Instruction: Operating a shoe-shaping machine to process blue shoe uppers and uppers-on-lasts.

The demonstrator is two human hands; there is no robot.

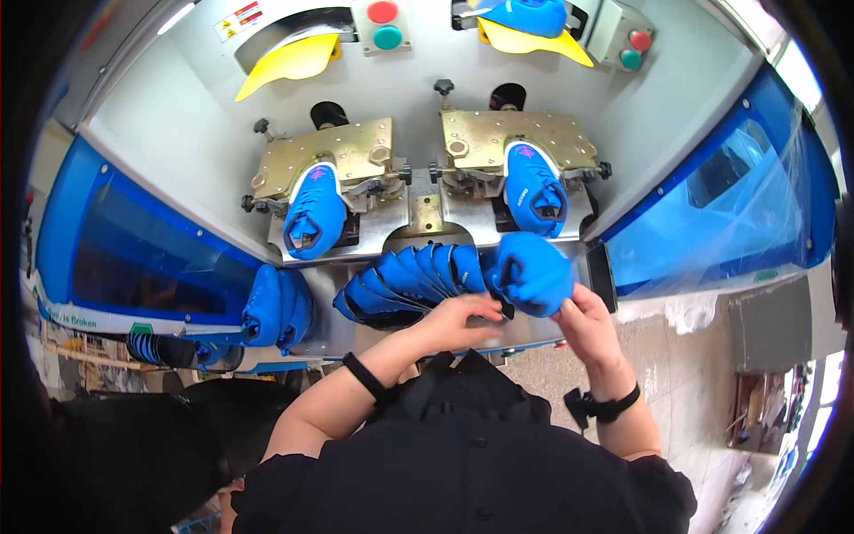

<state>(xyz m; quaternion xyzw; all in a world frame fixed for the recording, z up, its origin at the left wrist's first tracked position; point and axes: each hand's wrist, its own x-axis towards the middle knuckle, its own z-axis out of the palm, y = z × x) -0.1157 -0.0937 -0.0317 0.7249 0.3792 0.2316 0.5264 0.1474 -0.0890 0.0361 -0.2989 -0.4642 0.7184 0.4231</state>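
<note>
My right hand (588, 326) pinches the lower right edge of a blue shoe upper (540, 278) between thumb and fingers, over the machine's front ledge. The upper is bunched, and its dark-lined opening faces left. Beside it, my left hand (460, 322) has its fingers apart, with the fingertips near the upper's lower left edge; whether they touch it I cannot tell. Just left of the held upper, a row of overlapping blue shoe uppers (411, 278) lies on the ledge, its near side partly behind my left hand.
Two metal clamp stations stand ahead, with a blue shoe upper (317, 206) on the left one and another (535, 190) on the right. Above are yellow forms (289, 64) and push-button boxes (386, 27). More folded uppers (274, 307) sit far left. Blue side panels (169, 249) flank the bay.
</note>
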